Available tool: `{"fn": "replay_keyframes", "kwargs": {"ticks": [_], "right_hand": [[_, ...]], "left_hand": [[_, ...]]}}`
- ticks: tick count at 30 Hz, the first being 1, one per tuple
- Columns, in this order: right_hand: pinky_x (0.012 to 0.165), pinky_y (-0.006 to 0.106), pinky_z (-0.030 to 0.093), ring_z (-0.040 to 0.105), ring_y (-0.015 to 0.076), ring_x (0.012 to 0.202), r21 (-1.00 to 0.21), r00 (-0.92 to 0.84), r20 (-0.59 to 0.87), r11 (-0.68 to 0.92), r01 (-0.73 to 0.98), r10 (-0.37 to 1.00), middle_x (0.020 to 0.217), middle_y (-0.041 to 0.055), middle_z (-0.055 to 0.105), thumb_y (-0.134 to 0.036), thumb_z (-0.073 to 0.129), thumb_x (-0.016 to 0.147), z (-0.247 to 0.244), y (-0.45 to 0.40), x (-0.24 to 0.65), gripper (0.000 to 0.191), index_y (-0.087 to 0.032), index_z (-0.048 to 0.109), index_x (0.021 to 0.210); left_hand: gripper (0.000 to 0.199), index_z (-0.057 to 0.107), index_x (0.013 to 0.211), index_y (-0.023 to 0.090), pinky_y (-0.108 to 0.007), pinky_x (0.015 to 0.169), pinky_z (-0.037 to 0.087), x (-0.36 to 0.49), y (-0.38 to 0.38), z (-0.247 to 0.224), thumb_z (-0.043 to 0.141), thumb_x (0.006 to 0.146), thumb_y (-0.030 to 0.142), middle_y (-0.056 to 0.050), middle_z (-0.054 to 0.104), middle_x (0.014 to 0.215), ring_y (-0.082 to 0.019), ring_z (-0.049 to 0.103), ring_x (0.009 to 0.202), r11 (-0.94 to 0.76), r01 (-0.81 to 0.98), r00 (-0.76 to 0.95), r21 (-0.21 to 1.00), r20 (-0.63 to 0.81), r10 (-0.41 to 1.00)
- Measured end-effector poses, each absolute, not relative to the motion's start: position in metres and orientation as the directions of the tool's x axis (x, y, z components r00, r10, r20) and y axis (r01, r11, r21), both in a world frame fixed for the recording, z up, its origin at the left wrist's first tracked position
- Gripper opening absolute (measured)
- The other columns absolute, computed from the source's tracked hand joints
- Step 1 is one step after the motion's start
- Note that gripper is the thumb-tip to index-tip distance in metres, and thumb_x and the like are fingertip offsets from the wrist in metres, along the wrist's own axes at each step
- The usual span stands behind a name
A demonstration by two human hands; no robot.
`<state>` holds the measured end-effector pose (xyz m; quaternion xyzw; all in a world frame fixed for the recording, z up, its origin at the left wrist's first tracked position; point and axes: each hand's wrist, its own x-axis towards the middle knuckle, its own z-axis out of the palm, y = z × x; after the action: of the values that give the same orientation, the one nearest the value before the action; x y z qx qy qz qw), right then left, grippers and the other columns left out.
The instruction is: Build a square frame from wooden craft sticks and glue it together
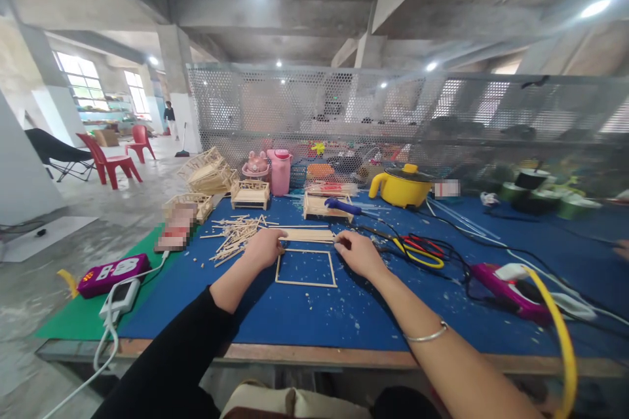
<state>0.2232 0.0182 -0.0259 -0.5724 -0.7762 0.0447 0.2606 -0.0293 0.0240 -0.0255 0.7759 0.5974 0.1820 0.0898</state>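
Note:
A flat row of thin wooden sticks lies level between my two hands. My left hand is closed on its left end, thumb and fingers pinched together. At the right end, my right hand has its fingers curled against the stick tips. Just nearer to me, a rectangular frame of wooden sticks lies flat on the blue mat. A loose pile of wooden sticks is spread left of my left hand. Behind the row sits a small wooden bed model with a blue-handled tool across it.
More wooden models stand at the back left, near a pink bottle. A yellow pot is at the back right. Cables and scissors-like yellow and red handles lie right of my hand, by a purple power strip.

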Motion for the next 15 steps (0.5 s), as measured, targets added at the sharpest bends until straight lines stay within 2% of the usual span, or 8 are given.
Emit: {"fn": "replay_keyframes", "kwargs": {"ticks": [7,15], "right_hand": [[0.063,0.024,0.038,0.056,0.0162,0.068,-0.370,-0.255,0.349,0.382,0.846,0.902,0.076,0.0038,0.066,-0.022,0.049,0.075,-0.0294,0.0215,0.2213,0.013,-0.019,0.062,0.074],[0.062,0.024,0.038,0.058,0.0163,0.066,-0.380,-0.252,0.329,0.372,0.847,0.910,0.073,0.0029,0.066,-0.021,0.050,0.074,-0.0318,0.0240,0.2260,0.013,-0.019,0.063,0.076]], "left_hand": [[0.039,0.065,0.110,0.024,-0.030,0.084,0.045,-0.0225,0.0194,-0.0243,0.055,0.073,0.016,-0.006,0.071,0.095,-0.023,0.061,0.098,-0.244,0.920,0.187,0.305,0.206,0.961],[0.036,0.063,0.112,0.023,-0.028,0.080,0.047,-0.0310,0.0172,-0.0276,0.051,0.079,0.032,-0.004,0.072,0.088,-0.020,0.065,0.088,-0.270,0.885,0.198,0.378,0.219,0.955]]}}
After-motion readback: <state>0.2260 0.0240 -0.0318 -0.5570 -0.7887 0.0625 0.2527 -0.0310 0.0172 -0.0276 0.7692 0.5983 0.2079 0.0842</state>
